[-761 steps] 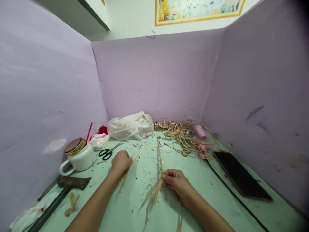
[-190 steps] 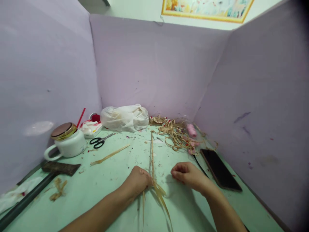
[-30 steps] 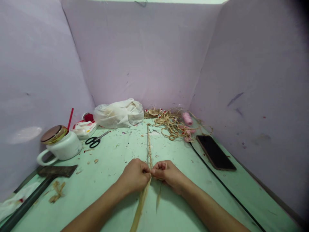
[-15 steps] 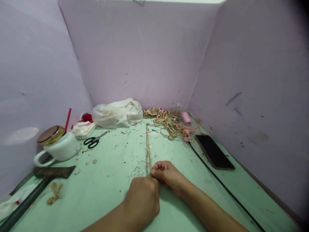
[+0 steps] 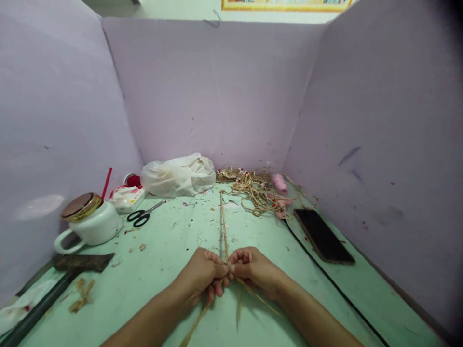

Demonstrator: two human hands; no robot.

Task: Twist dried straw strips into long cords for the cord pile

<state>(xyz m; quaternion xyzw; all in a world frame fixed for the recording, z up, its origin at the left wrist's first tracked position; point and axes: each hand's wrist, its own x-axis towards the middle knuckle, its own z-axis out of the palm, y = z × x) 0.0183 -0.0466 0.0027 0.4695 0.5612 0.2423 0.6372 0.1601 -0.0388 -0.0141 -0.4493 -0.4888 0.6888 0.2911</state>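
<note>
A thin tan braided cord runs straight toward me over the green tabletop, from its far end near the middle of the table. At its near end, my left hand and my right hand meet, thumbs and fingers pinched on the fibre strands. One loose strand trails from under my left hand toward the front edge. Another strand slants out below my right hand, and a short one hangs between them. The exact crossing of the strands is hidden by my fingertips.
On the left are a hammer-like tool, a white mug with a lid, and scissors. A plastic bag, a heap of braided cord and pink thread lie behind. A phone and black cable are right.
My left hand has turned from a fist over the cord to a pinch beside it, uncovering the loose strands. My right hand stays close by. The view has tilted slightly upward.
</note>
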